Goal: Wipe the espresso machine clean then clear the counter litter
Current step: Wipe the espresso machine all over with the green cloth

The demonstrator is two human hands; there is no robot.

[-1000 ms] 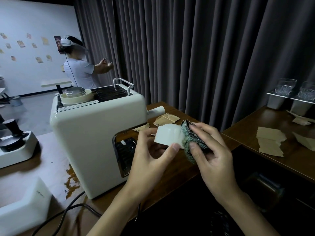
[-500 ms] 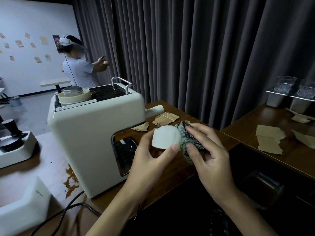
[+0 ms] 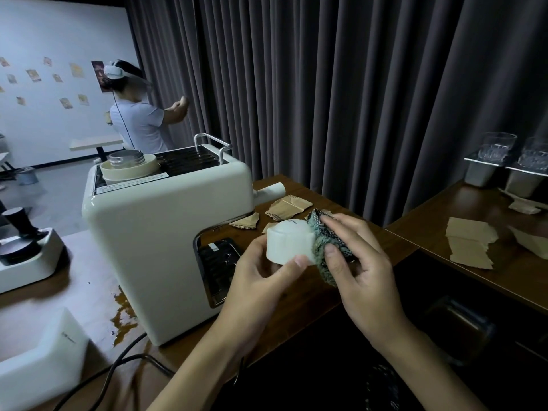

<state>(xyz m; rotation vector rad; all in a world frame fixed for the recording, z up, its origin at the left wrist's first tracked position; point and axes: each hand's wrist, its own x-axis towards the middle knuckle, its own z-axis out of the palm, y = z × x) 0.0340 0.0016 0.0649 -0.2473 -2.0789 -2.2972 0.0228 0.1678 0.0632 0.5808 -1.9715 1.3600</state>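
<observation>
— What are we holding?
— Our left hand is gripping the white cap. Our right hand is pinching the cloth and pressing it on the cap.
— Which way is the cap lying?
— It is lying on its side, running left to right between our hands. The cloth is touching the end by our right hand.
— Where is the machine?
— It is sitting just left of our left hand and a bit past it. Its short white stub is poking out to the right, beyond our hands. We are guessing the cap is going back there, so the left hand is the nearer one.
— And the litter?
— Brown paper bits are lying just past our hands, beside the stub. More paper is lying well off to the right of our right hand, on the other counter. A brown spill is sitting well left of our left hand, by the machine's foot.
— What are we thinking comes next?
— Probably more rubbing on the cap. Both hands are full, so we are needing to free one before picking up paper.
</observation>
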